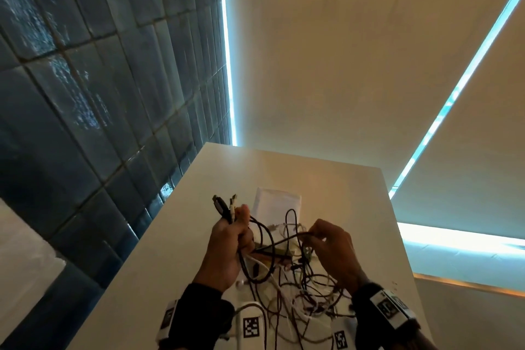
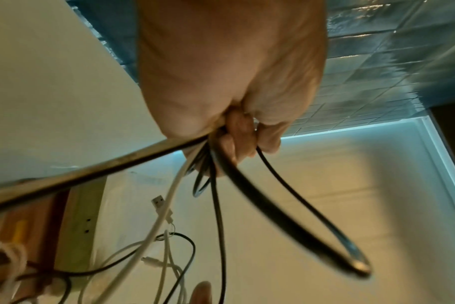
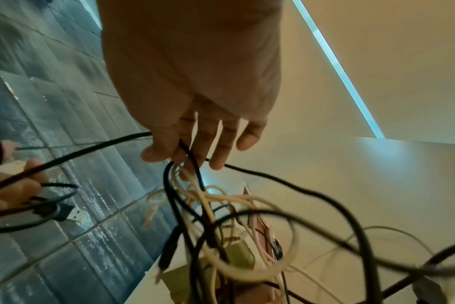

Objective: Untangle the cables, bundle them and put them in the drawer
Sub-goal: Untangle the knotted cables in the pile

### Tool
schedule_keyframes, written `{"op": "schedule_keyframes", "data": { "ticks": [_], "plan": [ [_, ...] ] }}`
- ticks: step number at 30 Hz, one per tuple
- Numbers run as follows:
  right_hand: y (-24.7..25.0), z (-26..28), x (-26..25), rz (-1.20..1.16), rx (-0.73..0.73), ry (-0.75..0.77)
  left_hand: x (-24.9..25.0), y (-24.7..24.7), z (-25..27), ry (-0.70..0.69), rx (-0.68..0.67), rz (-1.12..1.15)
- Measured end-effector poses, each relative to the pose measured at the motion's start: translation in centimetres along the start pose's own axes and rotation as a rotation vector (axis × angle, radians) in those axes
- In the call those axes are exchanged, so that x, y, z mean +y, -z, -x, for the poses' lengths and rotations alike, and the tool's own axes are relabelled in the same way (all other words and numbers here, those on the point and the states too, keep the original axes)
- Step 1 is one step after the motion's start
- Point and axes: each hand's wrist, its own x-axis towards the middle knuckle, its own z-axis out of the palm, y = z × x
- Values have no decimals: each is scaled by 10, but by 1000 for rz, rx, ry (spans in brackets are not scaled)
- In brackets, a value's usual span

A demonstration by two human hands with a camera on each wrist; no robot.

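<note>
A tangle of black and white cables lies on the white table and trails up into both hands. My left hand is fisted round several cable ends, with black and white plugs sticking up above it. To its right, my right hand pinches a black cable between thumb and forefinger while the other fingers hang loosely. That black cable runs taut across to the left hand. No drawer shows in any view.
A white packet lies on the table behind the hands. A small box sits under the tangle. A dark tiled wall stands to the left, and the table edges drop off on both sides.
</note>
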Motion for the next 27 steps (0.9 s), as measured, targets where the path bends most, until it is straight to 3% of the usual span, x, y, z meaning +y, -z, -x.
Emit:
{"op": "schedule_keyframes", "data": {
  "ticks": [6,9,14,16,20,27],
  "plan": [
    [6,-11,-8,24,-68,33,6,6,-3,-82,100,45],
    [5,-17,-18,-171,-117,4,10,4,-8,-125,151,57],
    [12,-23,-28,-475,-31,-29,19,3,-11,-181,219,70],
    [13,-24,-25,-412,-82,-18,19,4,-8,-190,221,31],
    [10,-22,-20,102,-384,153,18,4,-4,-211,200,-45],
    [15,-9,-34,-37,-193,120,25,-6,0,-262,176,-112]
  ]
}}
